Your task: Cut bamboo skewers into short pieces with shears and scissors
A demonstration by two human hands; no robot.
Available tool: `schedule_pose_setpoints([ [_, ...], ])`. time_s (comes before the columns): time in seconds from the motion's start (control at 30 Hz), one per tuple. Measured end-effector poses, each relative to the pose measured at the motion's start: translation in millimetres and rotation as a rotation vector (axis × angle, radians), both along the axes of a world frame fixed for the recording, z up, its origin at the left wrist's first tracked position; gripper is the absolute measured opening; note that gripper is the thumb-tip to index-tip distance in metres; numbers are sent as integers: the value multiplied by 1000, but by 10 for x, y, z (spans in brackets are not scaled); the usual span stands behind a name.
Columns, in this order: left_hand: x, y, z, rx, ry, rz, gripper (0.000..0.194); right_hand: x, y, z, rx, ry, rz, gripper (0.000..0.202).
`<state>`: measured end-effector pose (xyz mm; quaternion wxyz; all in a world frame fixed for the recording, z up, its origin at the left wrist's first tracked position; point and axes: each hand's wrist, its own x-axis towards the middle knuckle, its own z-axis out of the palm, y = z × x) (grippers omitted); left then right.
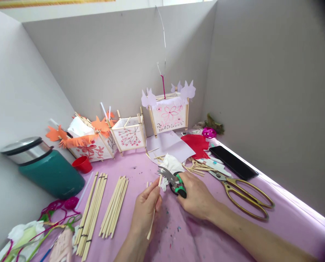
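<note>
My left hand (pixel 145 211) pinches a thin wooden stick (pixel 154 213) that runs from my wrist up to the cutter's jaws. My right hand (pixel 196 198) grips a small cutter with green and black handles (pixel 178 185). Its metal jaws (pixel 165 174) sit at the stick's upper tip, over the pink tablecloth (pixel 184 233). A crumpled white tissue (pixel 173 163) lies just behind the jaws.
Two bundles of sticks (pixel 114 205) lie left of my hands. Gold scissors (pixel 244 193) and a black phone (pixel 233 162) lie to the right. Three paper lanterns (pixel 170 112) stand at the back. A teal tumbler (pixel 46 167) and a red cup (pixel 82 164) sit far left.
</note>
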<state>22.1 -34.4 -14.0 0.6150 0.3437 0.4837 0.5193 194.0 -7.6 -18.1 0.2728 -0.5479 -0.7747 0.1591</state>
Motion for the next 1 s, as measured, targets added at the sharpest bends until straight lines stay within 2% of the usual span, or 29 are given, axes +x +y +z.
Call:
schedule_pose_setpoints([
  [0.27,6,15,-3,-33,-25,25,75,-35,62,-11,-41,-93,-31,18],
  [0.47,-17,30,10,2,-38,31,69,-35,48,7,-102,23,-78,9],
  [0.57,-33,31,15,-5,-93,16,67,-18,33,27,-72,64,-92,13],
  [0.8,-10,15,77,-4,-81,22,66,-27,17,3,-14,26,-18,21],
  [1.0,-13,20,51,-12,-86,14,64,-36,-8,5,-10,12,-2,22],
])
